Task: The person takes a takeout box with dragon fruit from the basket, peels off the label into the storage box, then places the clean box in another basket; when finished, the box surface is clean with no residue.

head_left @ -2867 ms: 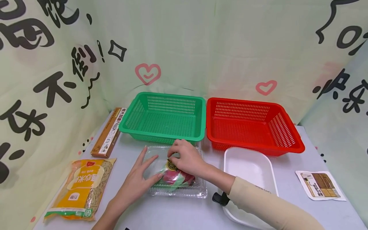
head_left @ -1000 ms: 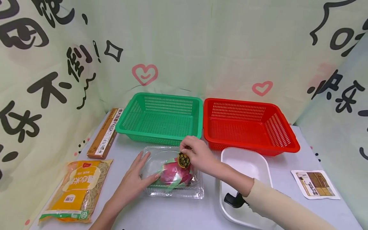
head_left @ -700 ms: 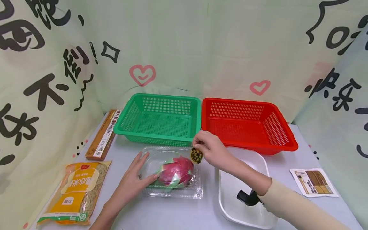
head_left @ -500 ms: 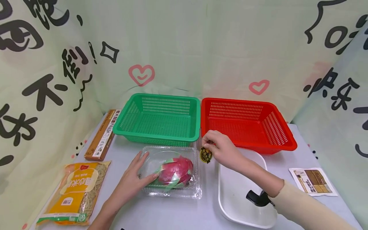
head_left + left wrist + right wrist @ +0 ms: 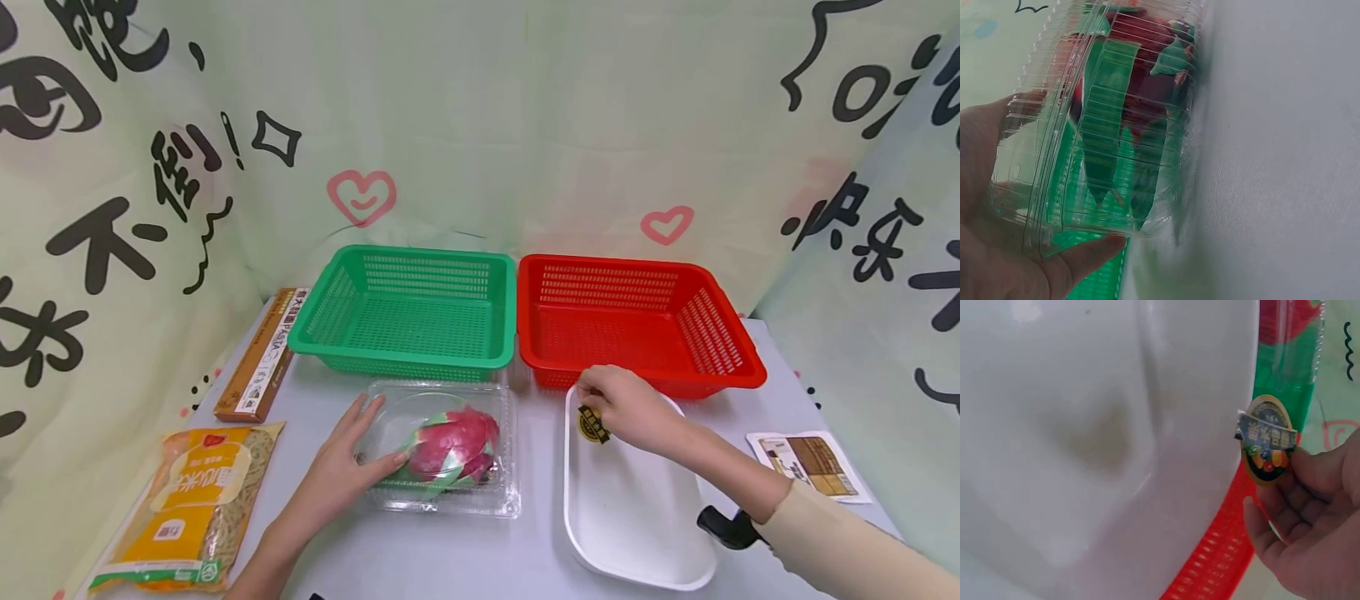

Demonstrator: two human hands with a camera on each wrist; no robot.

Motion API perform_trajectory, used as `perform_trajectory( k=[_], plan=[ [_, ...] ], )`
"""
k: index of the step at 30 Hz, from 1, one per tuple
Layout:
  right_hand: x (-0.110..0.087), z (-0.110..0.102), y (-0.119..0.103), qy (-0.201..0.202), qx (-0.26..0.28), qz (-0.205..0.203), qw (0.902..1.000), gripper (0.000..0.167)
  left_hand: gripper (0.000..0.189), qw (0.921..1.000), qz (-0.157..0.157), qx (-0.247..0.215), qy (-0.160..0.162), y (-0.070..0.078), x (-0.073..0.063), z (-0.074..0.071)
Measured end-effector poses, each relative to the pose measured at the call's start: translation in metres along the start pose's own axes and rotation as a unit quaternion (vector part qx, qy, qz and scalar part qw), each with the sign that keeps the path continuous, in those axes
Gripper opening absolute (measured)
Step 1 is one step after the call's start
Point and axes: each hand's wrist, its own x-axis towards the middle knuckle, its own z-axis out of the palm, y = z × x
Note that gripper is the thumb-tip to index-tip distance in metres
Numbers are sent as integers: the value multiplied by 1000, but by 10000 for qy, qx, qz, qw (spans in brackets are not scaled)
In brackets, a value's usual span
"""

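A clear plastic clamshell box (image 5: pixel 390 417) lies on the table in front of the green basket, with a pink dragon fruit (image 5: pixel 456 446) inside. My left hand (image 5: pixel 341 462) rests against the box's left side, fingers spread; in the left wrist view, fingers lie along the clear wall (image 5: pixel 1029 187). Over the far end of the white tray (image 5: pixel 637 517), my right hand (image 5: pixel 630 408) pinches a black and gold sticker (image 5: pixel 592 425). The right wrist view shows the sticker (image 5: pixel 1266 440) at the thumb and fingertips, its printed side visible.
A green basket (image 5: pixel 405 358) and a red basket (image 5: pixel 637 371) stand side by side at the back. On the left are a pasta box (image 5: pixel 258 358) and a yellow noodle bag (image 5: pixel 195 500). A flat printed packet (image 5: pixel 810 467) lies at the right.
The sticker has come off the box lid in my right hand, which has moved right to above the white tray. My left hand has stayed at the box.
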Motion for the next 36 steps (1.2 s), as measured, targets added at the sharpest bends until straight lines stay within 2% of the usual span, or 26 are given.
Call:
perform_trajectory(
  k=[4, 7, 13, 22, 30, 36],
  plan=[
    [-4, 4, 12, -254, -247, 152, 9993, 18, 94, 10000, 23, -41, -2, 0, 0, -1],
    [-9, 10, 20, -607, -464, 164, 9969, 20, 94, 10000, 54, -69, -19, 0, 1, 0],
    [-14, 23, 26, -1029, -876, 192, 9906, 24, 94, 9999, 60, -103, 6, -2, 0, 0],
    [-15, 29, 23, -987, -940, 272, 9903, 24, 95, 10000, 16, -91, -21, -2, 0, 0],
    [-13, 33, 24, -893, -1332, 118, 9870, 15, 95, 9999, -21, -107, -23, -1, -1, 0],
    [-13, 34, 25, -783, -1606, -154, 9838, 11, 95, 10000, 10, -89, 5, -2, -1, 1]
  ],
)
